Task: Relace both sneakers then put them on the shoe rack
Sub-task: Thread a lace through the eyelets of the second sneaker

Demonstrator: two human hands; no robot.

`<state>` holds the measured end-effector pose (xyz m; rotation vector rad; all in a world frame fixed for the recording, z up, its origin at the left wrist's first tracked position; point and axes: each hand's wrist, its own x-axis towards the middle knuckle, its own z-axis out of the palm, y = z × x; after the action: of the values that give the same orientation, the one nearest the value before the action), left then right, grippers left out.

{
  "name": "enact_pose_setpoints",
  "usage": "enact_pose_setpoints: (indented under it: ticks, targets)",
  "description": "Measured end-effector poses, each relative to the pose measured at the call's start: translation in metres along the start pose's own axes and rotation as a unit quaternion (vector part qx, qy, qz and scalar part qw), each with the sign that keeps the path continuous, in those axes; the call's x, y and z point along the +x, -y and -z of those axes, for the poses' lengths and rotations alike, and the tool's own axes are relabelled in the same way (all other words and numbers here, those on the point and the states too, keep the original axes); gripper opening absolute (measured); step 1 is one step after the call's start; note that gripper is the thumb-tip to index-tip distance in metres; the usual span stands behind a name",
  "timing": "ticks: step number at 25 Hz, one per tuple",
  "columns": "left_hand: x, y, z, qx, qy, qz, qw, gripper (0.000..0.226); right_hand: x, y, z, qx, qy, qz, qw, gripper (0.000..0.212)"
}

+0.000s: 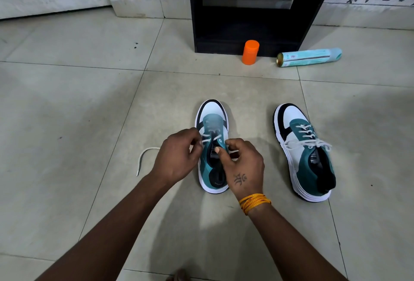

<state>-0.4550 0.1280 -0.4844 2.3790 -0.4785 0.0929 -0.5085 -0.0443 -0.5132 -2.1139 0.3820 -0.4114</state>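
Note:
Two teal, white and black sneakers stand on the tiled floor, toes pointing away from me. The left sneaker [211,121] is partly laced; its white lace [145,157] crosses the eyelets and one loose end trails on the floor to the left. My left hand [177,157] pinches the lace at the shoe's left side. My right hand [244,164] pinches the lace at the right side, over the tongue. The right sneaker [307,157] stands apart to the right, fully laced with a tied bow.
A black shoe rack [251,16] with open shelves stands against the wall ahead. An orange cap-like container [250,52] stands at its foot, and a light blue spray can [310,57] lies on its side to the right. A floral curtain hangs at top right.

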Motion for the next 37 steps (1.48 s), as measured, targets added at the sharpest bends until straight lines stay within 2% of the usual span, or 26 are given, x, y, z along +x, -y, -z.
enact_pose_setpoints:
  ticks: [1, 3, 5, 7, 10, 13, 15, 17, 19, 21, 22, 25, 27, 30, 34, 37]
  targets:
    - [-0.001, 0.002, -0.003, -0.029, 0.001, 0.005, 1.000, 0.013, 0.000, 0.000, 0.000, -0.004, 0.002, 0.015, 1.000, 0.019]
    - [-0.003, 0.004, -0.006, -0.099, -0.016, 0.079, 0.992, 0.015, -0.001, 0.001, 0.000, -0.012, 0.007, 0.033, 0.999, 0.020]
    - [-0.003, 0.006, -0.009, -0.192, -0.031, 0.181, 0.964, 0.019, -0.001, 0.002, 0.000, -0.017, 0.013, 0.034, 0.999, 0.018]
    - [-0.001, 0.005, -0.008, -0.224, -0.029, 0.227, 0.947, 0.022, -0.001, 0.002, 0.000, -0.026, 0.014, 0.038, 0.999, 0.018]
    - [0.008, -0.001, -0.002, -0.201, -0.027, 0.208, 0.957, 0.005, 0.000, 0.001, 0.002, -0.026, 0.015, 0.037, 0.999, 0.019]
    - [0.015, 0.004, -0.002, -0.044, -0.009, 0.092, 0.995, 0.023, 0.000, 0.000, 0.003, -0.026, 0.022, 0.034, 0.999, 0.018]
    - [0.019, 0.008, -0.004, -0.018, -0.002, 0.050, 0.999, 0.014, 0.000, 0.000, 0.003, -0.025, 0.019, 0.032, 0.999, 0.018]
    - [0.021, 0.008, -0.001, -0.090, 0.011, 0.112, 0.990, 0.014, -0.001, 0.000, 0.004, -0.029, 0.013, 0.035, 0.999, 0.018]
    - [0.022, 0.004, 0.005, -0.226, 0.018, 0.211, 0.951, 0.020, -0.001, 0.000, 0.004, -0.038, 0.011, 0.044, 0.998, 0.017]
    - [0.021, -0.002, 0.013, -0.318, 0.018, 0.260, 0.912, 0.019, -0.001, 0.000, 0.003, -0.040, 0.013, 0.046, 0.998, 0.017]
    - [0.021, -0.005, 0.018, -0.327, 0.023, 0.268, 0.906, 0.018, -0.001, 0.000, 0.002, -0.036, 0.016, 0.042, 0.998, 0.017]
    - [0.022, -0.016, 0.038, -0.275, 0.064, 0.280, 0.917, 0.029, 0.000, 0.004, 0.003, -0.052, 0.028, 0.028, 0.998, 0.017]
    - [0.023, -0.031, 0.056, -0.301, 0.097, 0.298, 0.901, 0.033, 0.002, 0.014, 0.007, -0.089, 0.021, 0.036, 0.995, 0.016]
    - [0.024, -0.058, 0.086, -0.329, 0.111, 0.290, 0.892, 0.035, 0.006, 0.046, 0.013, -0.108, -0.007, 0.120, 0.987, 0.018]
    - [0.025, -0.083, 0.108, -0.337, 0.124, 0.260, 0.896, 0.038, 0.009, 0.097, 0.015, -0.008, 0.015, 0.193, 0.981, 0.019]
    - [0.024, -0.087, 0.114, -0.342, 0.128, 0.262, 0.893, 0.039, 0.013, 0.101, 0.012, -0.095, -0.009, 0.198, 0.975, 0.013]
